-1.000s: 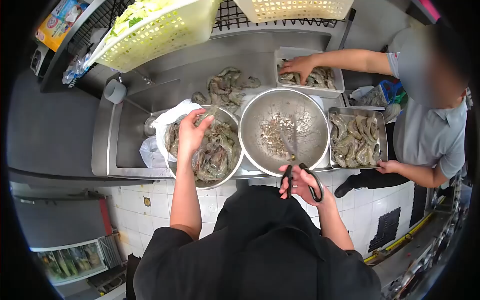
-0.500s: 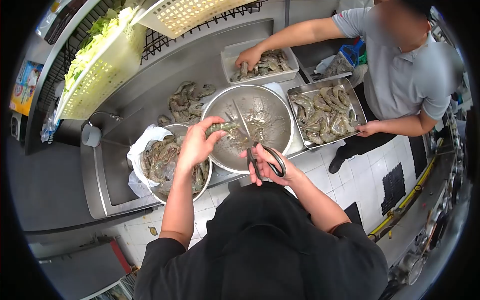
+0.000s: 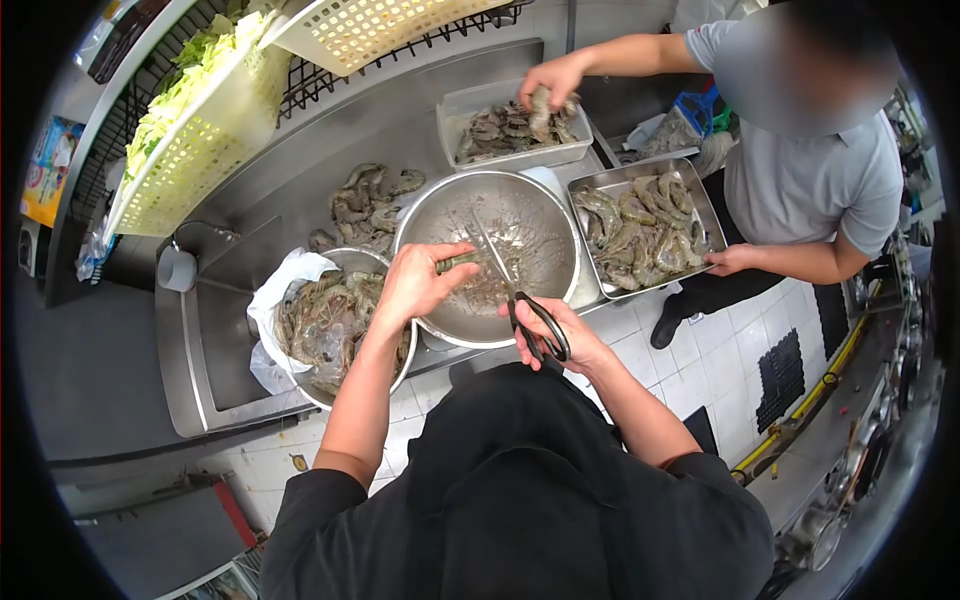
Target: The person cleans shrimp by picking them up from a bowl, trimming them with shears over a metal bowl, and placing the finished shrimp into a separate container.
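Over the large steel bowl (image 3: pixel 572 262), my left hand (image 3: pixel 420 285) pinches a shrimp (image 3: pixel 460 262) between thumb and fingers, mostly covered by the hand. My right hand (image 3: pixel 562 335) grips black-handled scissors (image 3: pixel 497 258), their long blades pointing up and away beside the shrimp. Small bits and murky liquid lie in the bowl. Left of it, a second steel bowl (image 3: pixel 408 362), partly lined with a white plastic bag (image 3: pixel 283 283), holds heaped shrimp (image 3: pixel 325 320). More shrimp (image 3: pixel 362 208) are piled on the steel surface behind.
At right, a co-worker's hand (image 3: pixel 555 78) holds shrimp above a white plastic container (image 3: pixel 530 158); the other hand (image 3: pixel 728 260) holds the edge of a steel tray (image 3: pixel 630 290) of shrimp. Perforated baskets (image 3: pixel 200 175), one with leafy greens, sit on the upper rack.
The scissors have shifted slightly down and right, and my left hand now covers more of the shrimp. The co-worker's hand has lifted shrimp from the white container.
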`<state>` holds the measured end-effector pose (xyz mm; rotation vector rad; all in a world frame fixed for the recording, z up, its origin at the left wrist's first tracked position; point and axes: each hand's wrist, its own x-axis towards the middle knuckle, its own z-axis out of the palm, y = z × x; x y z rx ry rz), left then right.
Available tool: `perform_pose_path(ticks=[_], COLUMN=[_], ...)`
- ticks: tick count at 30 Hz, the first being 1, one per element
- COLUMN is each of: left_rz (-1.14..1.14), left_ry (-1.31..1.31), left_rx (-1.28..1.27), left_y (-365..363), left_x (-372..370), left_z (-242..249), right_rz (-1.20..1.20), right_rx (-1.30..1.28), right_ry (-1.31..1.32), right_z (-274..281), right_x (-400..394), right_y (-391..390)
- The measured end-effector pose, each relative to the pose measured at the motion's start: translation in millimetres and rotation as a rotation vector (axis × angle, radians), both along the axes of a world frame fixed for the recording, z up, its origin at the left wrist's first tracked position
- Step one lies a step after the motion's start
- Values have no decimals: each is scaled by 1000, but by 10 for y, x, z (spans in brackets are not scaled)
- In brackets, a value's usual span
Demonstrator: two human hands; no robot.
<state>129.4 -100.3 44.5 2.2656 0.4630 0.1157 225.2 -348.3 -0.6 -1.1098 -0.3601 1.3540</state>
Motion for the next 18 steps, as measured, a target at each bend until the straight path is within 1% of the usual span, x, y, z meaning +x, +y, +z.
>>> perform_pose_path(ticks=[5, 7, 8, 10, 11, 13, 14, 16, 17, 18], left_rz=[-12, 11, 16, 12, 16, -20, -16, -57, -57, -78], left_ry=[-8, 122, 118, -38, -40, -140, -139, 10, 9, 76], left_rx=[28, 11, 10, -173, -172, -350, -349, -548, -549, -658], left_y=[52, 67, 89, 188, 242, 330, 371, 430, 436, 456], left_x=[-35, -16, -17, -43, -58, -94, -145, -148, -159, -134], left_z=[-46, 10, -24, -177, -263, -347, -377, -314, -313, -307], right_rz=[35, 71, 76, -5, -1, -17, -13, 67, 106, 174], right_rx=[-47, -135, -135, -169, -168, -159, -158, -146, -144, -234], right_ry=[-6, -20, -24, -134, -136, -222, -221, -583, -758, -768], right_z=[-29, -58, -58, -57, -43, 3, 15, 61, 95, 234], right_x=[74, 90, 85, 45, 56, 104, 112, 202, 199, 221], right_y=[-61, -66, -56, -26, -30, -68, -85, -92, -114, -83])
